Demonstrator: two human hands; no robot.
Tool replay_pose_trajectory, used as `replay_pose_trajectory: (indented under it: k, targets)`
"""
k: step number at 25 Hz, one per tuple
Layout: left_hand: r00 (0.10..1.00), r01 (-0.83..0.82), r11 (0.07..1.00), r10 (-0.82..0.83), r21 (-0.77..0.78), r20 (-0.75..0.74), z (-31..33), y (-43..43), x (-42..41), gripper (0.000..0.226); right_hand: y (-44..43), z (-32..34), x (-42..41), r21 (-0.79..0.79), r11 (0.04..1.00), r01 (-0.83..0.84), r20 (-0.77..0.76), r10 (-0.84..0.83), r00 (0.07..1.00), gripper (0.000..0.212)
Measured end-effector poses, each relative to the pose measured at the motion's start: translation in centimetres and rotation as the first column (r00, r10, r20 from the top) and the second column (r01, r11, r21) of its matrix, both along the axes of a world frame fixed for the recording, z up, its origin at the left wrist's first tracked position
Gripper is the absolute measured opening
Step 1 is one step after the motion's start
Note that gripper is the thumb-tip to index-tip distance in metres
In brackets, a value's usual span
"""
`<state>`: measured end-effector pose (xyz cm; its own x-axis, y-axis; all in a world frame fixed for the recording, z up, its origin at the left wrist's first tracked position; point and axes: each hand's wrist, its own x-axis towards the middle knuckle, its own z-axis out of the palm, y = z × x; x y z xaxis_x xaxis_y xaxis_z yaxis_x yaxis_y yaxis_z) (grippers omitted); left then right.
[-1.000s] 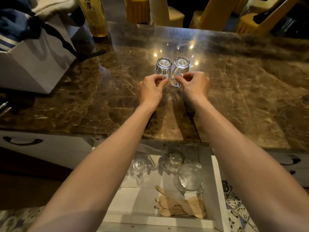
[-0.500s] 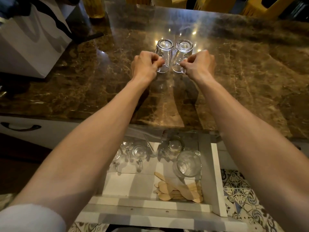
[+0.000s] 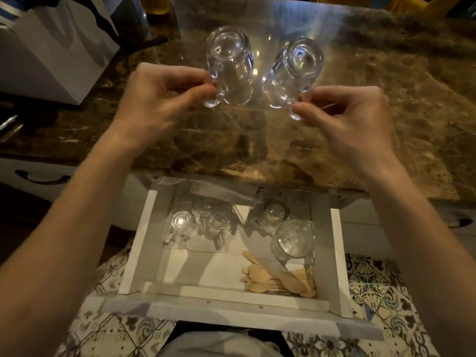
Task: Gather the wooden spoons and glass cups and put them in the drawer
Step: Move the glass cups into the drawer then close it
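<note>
Two clear glass cups hang upside down in the air above the marble counter (image 3: 386,130). My left hand (image 3: 159,99) pinches the handle of the left glass cup (image 3: 229,65). My right hand (image 3: 345,119) pinches the handle of the right glass cup (image 3: 293,70). Below the counter edge the white drawer (image 3: 139,243) stands open. Inside it several glass cups (image 3: 201,222) sit upside down at the back and a larger glass (image 3: 293,240) is at the right. A pile of wooden spoons (image 3: 278,276) lies at the drawer's front right.
A white paper bag (image 3: 51,52) stands on the counter at the far left. A shut drawer with a dark handle (image 3: 41,176) is left of the open one. Patterned floor tiles (image 3: 373,284) show around the drawer. Yellow chairs (image 3: 412,3) are beyond the counter.
Both hands have lifted the two cups off the counter and drawn them toward me. The cups have moved apart, and my view has tilted down over the open drawer.
</note>
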<state>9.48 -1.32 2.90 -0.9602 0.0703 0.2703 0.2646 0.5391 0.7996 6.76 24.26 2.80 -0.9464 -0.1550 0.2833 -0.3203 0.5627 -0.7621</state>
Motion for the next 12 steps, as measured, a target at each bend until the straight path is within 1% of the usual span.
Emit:
replay_pose_trajectory:
  k: [1, 3, 5, 7, 10, 12]
  targets:
    - [1.000, 0.018, 1.000, -0.018, -0.022, 0.016, -0.2, -0.9, 1.4, 0.040, 0.5, -0.1, 1.1, 0.036, 0.999, -0.032, -0.016, 0.033, 0.999, 0.028]
    - [0.997, 0.043, 0.998, -0.040, -0.043, 0.064, -0.9, -2.7, 3.9, 0.034, 1.4, -0.6, 3.1, 0.102, 0.990, -0.101, -0.036, 0.105, 0.994, 0.030]
    - [0.990, 0.067, 0.996, -0.059, -0.057, 0.131, -2.2, -3.9, 6.2, 0.028, 1.8, -1.4, 4.7, 0.160, 0.971, -0.177, -0.020, 0.183, 0.983, 0.031]
    - [0.980, 0.082, 0.996, -0.073, -0.043, 0.188, -3.9, -4.6, 8.3, 0.029, 1.9, -2.5, 6.2, 0.198, 0.951, -0.238, 0.028, 0.237, 0.971, 0.028]
    - [0.957, 0.103, 0.994, -0.091, -0.028, 0.275, -6.2, -5.2, 11.0, 0.028, 1.7, -4.6, 8.9, 0.180, 0.927, -0.329, 0.129, 0.309, 0.942, 0.021]
    - [0.941, 0.151, 0.985, -0.117, -0.083, 0.318, -7.5, -5.0, 11.9, 0.030, 1.4, -6.2, 10.8, 0.198, 0.905, -0.375, 0.219, 0.332, 0.917, 0.021]
